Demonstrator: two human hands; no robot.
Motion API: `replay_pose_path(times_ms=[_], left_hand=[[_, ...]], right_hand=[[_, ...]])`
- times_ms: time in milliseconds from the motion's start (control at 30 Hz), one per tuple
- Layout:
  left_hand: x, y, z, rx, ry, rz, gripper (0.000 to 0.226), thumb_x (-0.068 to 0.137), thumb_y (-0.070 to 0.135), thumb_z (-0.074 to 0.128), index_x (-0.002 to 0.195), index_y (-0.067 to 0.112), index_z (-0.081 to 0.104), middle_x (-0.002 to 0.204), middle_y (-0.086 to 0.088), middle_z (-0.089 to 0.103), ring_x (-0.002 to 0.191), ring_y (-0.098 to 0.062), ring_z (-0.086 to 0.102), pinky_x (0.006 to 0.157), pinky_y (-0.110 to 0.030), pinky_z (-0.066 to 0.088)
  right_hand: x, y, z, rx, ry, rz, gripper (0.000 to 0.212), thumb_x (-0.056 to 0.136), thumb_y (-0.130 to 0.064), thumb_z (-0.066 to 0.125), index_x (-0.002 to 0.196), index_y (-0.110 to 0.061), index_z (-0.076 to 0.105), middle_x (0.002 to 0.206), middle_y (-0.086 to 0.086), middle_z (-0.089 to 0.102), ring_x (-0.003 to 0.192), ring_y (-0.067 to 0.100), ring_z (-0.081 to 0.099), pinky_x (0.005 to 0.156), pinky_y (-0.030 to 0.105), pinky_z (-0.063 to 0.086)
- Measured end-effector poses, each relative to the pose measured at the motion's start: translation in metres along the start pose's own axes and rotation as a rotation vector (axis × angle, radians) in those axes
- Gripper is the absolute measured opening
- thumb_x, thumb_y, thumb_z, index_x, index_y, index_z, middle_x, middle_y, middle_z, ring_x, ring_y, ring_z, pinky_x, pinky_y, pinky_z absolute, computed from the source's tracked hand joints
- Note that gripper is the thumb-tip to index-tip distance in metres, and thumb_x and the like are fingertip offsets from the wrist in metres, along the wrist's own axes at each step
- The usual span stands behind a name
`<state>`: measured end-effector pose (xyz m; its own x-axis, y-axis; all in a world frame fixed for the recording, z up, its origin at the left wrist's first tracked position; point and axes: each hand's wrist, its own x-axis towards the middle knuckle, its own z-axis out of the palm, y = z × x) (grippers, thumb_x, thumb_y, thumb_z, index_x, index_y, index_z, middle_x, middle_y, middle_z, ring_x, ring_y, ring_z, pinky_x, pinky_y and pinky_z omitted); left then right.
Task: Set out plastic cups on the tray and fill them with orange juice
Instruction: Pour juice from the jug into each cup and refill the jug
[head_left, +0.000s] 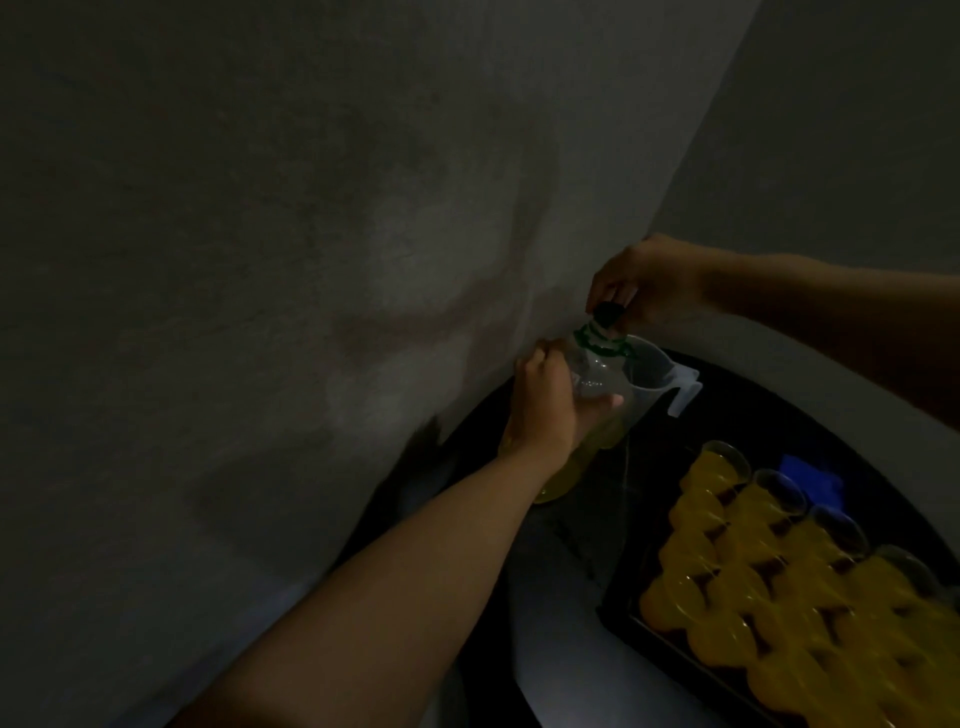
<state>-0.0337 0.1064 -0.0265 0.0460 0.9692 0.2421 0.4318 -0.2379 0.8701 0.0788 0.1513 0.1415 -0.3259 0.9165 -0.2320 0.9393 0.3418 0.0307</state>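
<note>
My left hand (545, 402) grips a clear plastic bottle (595, 379) with a little orange juice left at its bottom, standing near the wall corner. My right hand (641, 283) pinches the dark green cap (609, 313) right at the bottle's neck, where a green ring hangs. Whether the cap sits on the neck is unclear. At the lower right, a dark tray (618, 610) holds several clear plastic cups (727, 525) filled with orange juice, packed in rows.
A clear plastic jug (654, 379) with a side handle stands just behind the bottle. A blue object (810, 475) lies beyond the tray on the round dark table (561, 525). Grey walls meet in a corner close behind. The light is dim.
</note>
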Motion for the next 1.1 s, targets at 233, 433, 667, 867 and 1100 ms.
replay_pose_path(times_ms=[233,433,667,867,1100], left_hand=[[0.0,-0.001,0.001,0.016,0.014,0.006,0.09,0.065,0.046,0.092,0.137,0.006,0.054,0.141,-0.01,0.054,0.133,-0.027,0.048,0.111,-0.041,0.043],[0.0,-0.001,0.001,0.016,0.018,0.015,0.092,0.066,0.046,0.092,0.139,0.006,0.052,0.144,-0.008,0.052,0.136,-0.025,0.045,0.113,-0.04,0.041],[0.001,-0.002,0.002,0.01,0.004,0.012,0.088,0.066,0.044,0.092,0.136,0.005,0.054,0.141,-0.012,0.054,0.133,-0.028,0.048,0.111,-0.041,0.043],[0.002,-0.003,0.004,0.011,0.005,0.007,0.087,0.065,0.043,0.093,0.134,0.006,0.055,0.139,-0.006,0.055,0.132,-0.025,0.049,0.11,-0.04,0.044],[0.004,-0.003,0.004,0.049,0.0,0.033,0.09,0.065,0.044,0.092,0.136,0.005,0.053,0.139,-0.007,0.054,0.13,-0.027,0.049,0.111,-0.042,0.044]], right_hand=[[0.004,-0.005,0.007,0.003,0.029,0.16,0.035,0.089,-0.048,0.067,0.088,-0.014,0.071,0.09,0.003,0.074,0.075,0.013,0.07,0.083,0.031,0.054],[0.0,-0.01,0.005,0.137,-0.049,0.246,0.035,0.089,-0.039,0.071,0.112,-0.013,0.064,0.085,0.006,0.074,0.066,0.017,0.074,0.071,0.03,0.062],[0.0,-0.008,0.01,0.147,-0.071,0.316,0.046,0.086,-0.06,0.065,0.106,-0.018,0.062,0.077,0.012,0.074,0.057,0.019,0.073,0.059,0.034,0.063],[-0.001,-0.002,0.016,0.132,-0.077,0.321,0.048,0.086,-0.055,0.069,0.092,-0.007,0.066,0.069,0.009,0.074,0.057,0.019,0.073,0.062,0.035,0.063],[-0.005,0.007,0.013,0.103,-0.031,0.213,0.033,0.085,-0.037,0.077,0.111,-0.023,0.064,0.08,0.003,0.073,0.059,0.013,0.071,0.066,0.033,0.062]])
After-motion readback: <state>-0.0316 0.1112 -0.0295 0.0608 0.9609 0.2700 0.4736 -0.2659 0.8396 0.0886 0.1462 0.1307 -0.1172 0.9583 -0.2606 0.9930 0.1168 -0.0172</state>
